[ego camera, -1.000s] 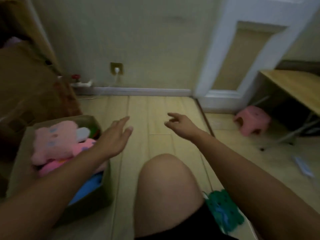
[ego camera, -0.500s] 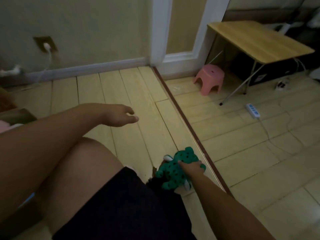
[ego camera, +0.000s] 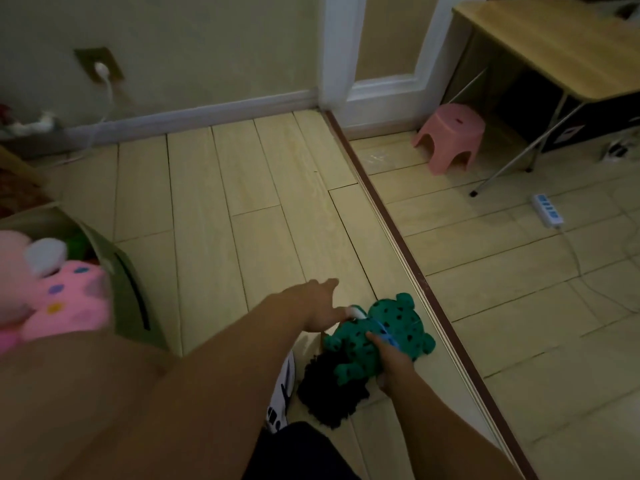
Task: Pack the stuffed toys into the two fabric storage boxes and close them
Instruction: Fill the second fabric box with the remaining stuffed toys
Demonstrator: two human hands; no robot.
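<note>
The head view looks down at a pale plank floor (ego camera: 263,188) in dim light; the green spotted stuffed toy (ego camera: 375,336) lies on the floor just left of a dark threshold strip (ego camera: 408,261), partly on top of a black fuzzy thing (ego camera: 329,393) that I cannot identify; the right hand (ego camera: 391,363) comes in from below and its grip is clamped on the toy, fingers curled over the toy's near side with a fingertip pressed among the black spots, so the toy's body sits under and ahead of that hand, its head end pointing away toward the strip; the left hand (ego camera: 318,308) reaches across from the left, its grip apart with fingers stretched forward, and its lower fingers touch or nearly touch the white tip at the toy's upper left edge; whether they pinch it I cannot tell; at the left edge a fabric storage box (ego camera: 128,292) stands open on the floor, well apart from the green toy, with a pink stuffed toy (ego camera: 65,303) dotted in blue and yellow heaped above its rim; farther off a pink stool (ego camera: 450,135) stands beside a folding wooden worktop (ego camera: 554,43), and a white power strip (ego camera: 547,209) lies on the tiles near the worktop's leg.
</note>
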